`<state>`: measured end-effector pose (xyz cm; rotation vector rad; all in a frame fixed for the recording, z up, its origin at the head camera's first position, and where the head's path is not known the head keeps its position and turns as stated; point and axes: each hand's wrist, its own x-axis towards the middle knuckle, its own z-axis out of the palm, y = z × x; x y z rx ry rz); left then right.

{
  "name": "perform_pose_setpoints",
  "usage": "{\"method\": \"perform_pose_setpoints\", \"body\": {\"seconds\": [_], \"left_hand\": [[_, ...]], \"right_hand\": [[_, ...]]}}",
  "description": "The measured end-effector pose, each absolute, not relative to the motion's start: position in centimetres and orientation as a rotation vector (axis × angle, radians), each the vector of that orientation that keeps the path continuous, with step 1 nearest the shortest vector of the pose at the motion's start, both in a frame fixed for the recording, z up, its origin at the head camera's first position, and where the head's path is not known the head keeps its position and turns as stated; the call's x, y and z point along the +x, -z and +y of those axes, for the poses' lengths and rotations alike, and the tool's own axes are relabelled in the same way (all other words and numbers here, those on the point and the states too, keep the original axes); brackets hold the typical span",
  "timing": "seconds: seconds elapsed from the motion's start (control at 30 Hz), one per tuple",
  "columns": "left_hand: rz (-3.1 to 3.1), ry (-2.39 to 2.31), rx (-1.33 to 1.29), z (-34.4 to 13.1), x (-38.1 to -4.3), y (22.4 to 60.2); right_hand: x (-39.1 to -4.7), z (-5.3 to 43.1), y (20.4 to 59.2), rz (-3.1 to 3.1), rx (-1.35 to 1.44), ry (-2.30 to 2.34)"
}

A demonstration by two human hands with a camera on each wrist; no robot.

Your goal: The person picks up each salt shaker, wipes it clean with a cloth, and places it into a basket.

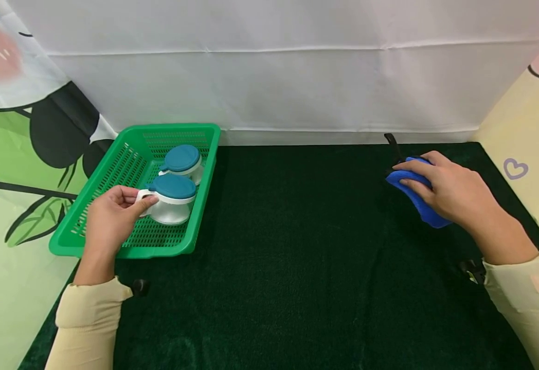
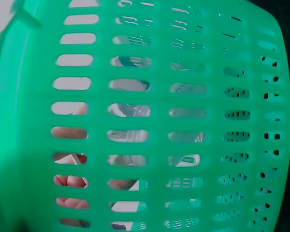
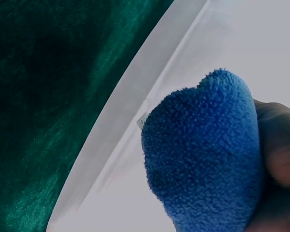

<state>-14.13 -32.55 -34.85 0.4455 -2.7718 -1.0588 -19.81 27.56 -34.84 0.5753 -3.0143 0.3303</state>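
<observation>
In the head view my left hand (image 1: 112, 213) pinches the white handle of a seasoning jar (image 1: 172, 208) with a blue lid and a clear lower body. This jar is upright, inside the near part of the green plastic basket (image 1: 66, 252). Right behind it in the basket stands a matching seasoning jar (image 1: 182, 158), partly covered by the first. The left wrist view looks through the slotted basket wall (image 2: 34, 121), with fingertips (image 2: 70, 181) showing behind the slots. On the right, my right hand (image 1: 459, 192) grips a fuzzy blue cleaning cloth (image 3: 203, 154) with a black strap.
A dark green cloth (image 1: 297, 231) covers the table. White sheeting (image 1: 288, 92) hangs along the back edge, with printed panels (image 1: 519, 128) at both sides. The basket stands at the back left, near the left panel.
</observation>
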Motion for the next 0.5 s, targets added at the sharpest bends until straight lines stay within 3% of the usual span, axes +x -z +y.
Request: {"method": "perform_pose_setpoints", "body": {"seconds": [0.5], "left_hand": [[-2.906,0.920,0.403,-32.19,-14.39,35.00]], "right_hand": [[-19.92,27.30,34.56,-3.020,0.589,-0.344]]}}
